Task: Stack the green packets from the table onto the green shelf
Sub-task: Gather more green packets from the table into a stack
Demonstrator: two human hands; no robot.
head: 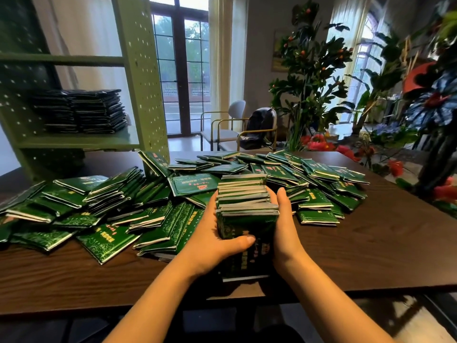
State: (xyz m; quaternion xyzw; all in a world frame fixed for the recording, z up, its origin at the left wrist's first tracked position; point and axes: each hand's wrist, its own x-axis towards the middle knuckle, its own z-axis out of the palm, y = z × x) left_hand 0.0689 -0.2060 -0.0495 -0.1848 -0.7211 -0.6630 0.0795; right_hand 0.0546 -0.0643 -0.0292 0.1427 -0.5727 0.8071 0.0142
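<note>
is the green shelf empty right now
No, stacks of packets sit side by side on the green shelf, apart from the bundle that the left hand and right hand grip over the table.

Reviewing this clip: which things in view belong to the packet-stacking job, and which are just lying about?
Part of the job:
- bundle of green packets, held between left hand and right hand
- loose packets on the table
- green shelf, with stacked packets on it

Just lying about:
- chair
- backpack
- plants
- red flowers
</note>
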